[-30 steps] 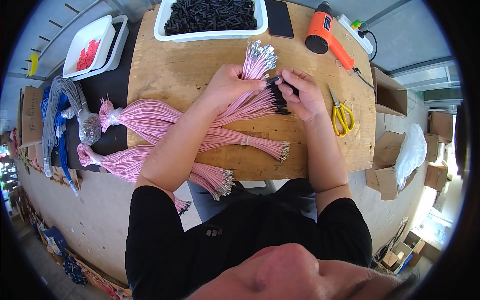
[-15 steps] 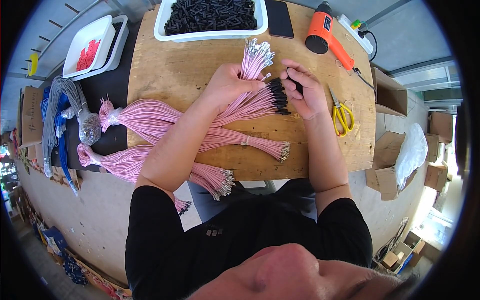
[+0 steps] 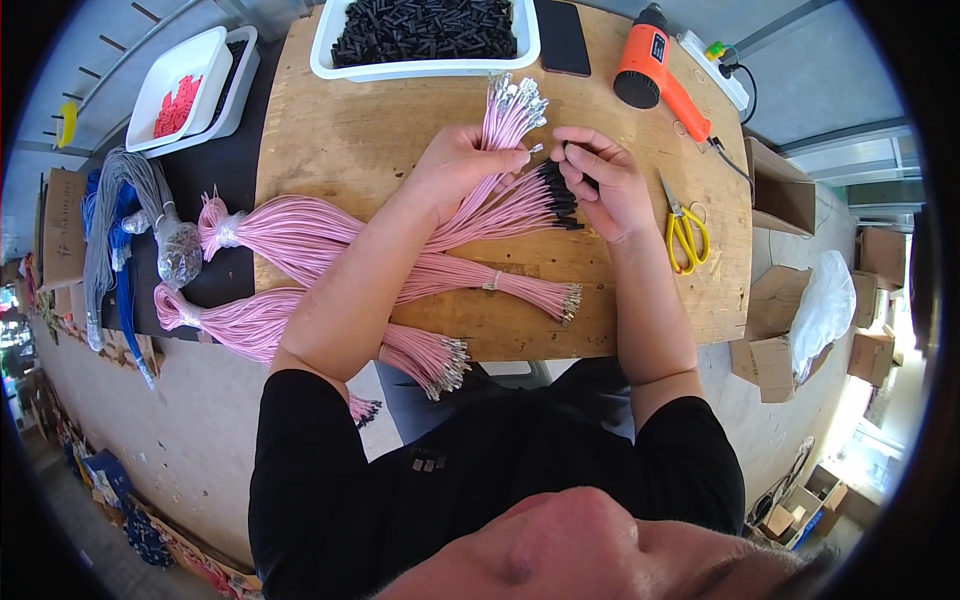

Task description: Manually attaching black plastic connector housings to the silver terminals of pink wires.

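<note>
My left hand (image 3: pixel 462 168) pinches a fan of pink wires (image 3: pixel 507 112) whose bare metal ends point toward the far tray. My right hand (image 3: pixel 600 180) holds a small black sleeve beside it, close to a single wire tip. Just below both hands lies a group of pink wires with black sleeved ends (image 3: pixel 552 200). More pink wire bundles (image 3: pixel 300 235) spread across the wooden tabletop (image 3: pixel 340 130) to the left and toward me.
A white tray of black sleeves (image 3: pixel 425 35) stands at the far edge, with a dark phone (image 3: pixel 563 38) and an orange heat gun (image 3: pixel 655 65) to its right. Yellow scissors (image 3: pixel 683 228) lie right of my hand. White trays with red parts (image 3: pixel 185 85) sit far left.
Both hands stay in place over the wires. My right fingers shifted slightly around the black sleeve, closer to the tip held by my left hand.
</note>
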`<action>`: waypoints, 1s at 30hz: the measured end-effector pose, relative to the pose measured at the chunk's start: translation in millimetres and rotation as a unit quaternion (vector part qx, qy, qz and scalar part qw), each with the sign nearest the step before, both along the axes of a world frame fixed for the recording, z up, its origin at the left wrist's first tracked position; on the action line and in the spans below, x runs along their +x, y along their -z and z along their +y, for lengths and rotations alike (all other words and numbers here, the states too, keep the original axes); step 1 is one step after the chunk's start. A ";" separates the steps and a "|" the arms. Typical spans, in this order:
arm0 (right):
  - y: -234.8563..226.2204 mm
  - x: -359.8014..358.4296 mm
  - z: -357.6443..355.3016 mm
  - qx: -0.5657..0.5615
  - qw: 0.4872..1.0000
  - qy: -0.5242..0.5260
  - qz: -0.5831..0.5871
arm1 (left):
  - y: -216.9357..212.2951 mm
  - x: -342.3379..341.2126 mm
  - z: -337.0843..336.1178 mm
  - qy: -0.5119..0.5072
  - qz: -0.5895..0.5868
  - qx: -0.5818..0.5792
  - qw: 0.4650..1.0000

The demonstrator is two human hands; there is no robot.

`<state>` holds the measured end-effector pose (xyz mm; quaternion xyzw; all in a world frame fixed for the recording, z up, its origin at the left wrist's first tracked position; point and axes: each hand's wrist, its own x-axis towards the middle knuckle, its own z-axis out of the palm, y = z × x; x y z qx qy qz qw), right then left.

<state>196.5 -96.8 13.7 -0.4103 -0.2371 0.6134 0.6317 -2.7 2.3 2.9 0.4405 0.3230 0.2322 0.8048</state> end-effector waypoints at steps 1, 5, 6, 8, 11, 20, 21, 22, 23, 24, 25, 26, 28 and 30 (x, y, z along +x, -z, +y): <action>0.9 -0.2 -0.2 0.004 1.000 -0.004 -0.010 | 0.7 0.0 0.3 0.001 -0.002 -0.007 1.000; 4.5 2.4 -0.7 0.005 1.000 -0.002 -0.010 | 1.3 0.1 0.2 -0.002 -0.003 -0.005 1.000; 3.8 2.9 -1.2 0.001 1.000 -0.004 -0.014 | 2.7 -0.1 0.9 0.003 -0.007 0.011 1.000; 4.0 2.8 -1.7 -0.003 1.000 -0.007 -0.018 | 3.5 -0.5 1.1 0.007 -0.012 0.026 1.000; 3.7 1.3 -2.3 -0.015 1.000 0.001 -0.023 | 3.1 0.0 0.1 0.008 -0.005 0.043 0.999; 5.1 -1.9 -0.6 0.001 0.999 0.001 -0.054 | 0.9 0.4 0.0 0.003 0.004 0.046 0.999; 4.2 -2.6 -0.9 0.001 0.998 -0.001 -0.063 | 1.1 0.2 0.1 0.002 0.002 0.046 0.999; 3.7 -3.3 -1.2 0.001 0.997 -0.002 -0.073 | 1.2 0.0 0.2 0.002 0.000 0.046 0.999; 3.6 -4.4 -1.5 0.001 0.997 -0.002 -0.073 | 0.6 0.0 -0.3 0.002 0.000 0.046 0.999; 3.6 -6.0 -1.6 -0.005 0.997 0.005 -0.082 | -0.5 -0.1 -1.0 0.001 0.000 0.049 0.999; 3.6 -7.2 -1.7 -0.010 0.996 0.011 -0.091 | -1.1 -0.2 -1.4 0.001 -0.001 0.051 0.999; 3.2 -7.9 -1.8 -0.010 0.996 0.011 -0.091 | -1.0 -0.2 -1.4 0.001 -0.001 0.051 0.999; 2.2 -9.0 -2.2 -0.002 0.996 0.010 -0.092 | -0.4 0.0 -1.3 0.002 0.000 0.053 0.999; 1.9 -11.8 -2.2 0.001 0.995 0.020 -0.096 | -0.1 -0.4 -0.9 0.004 0.004 0.053 0.999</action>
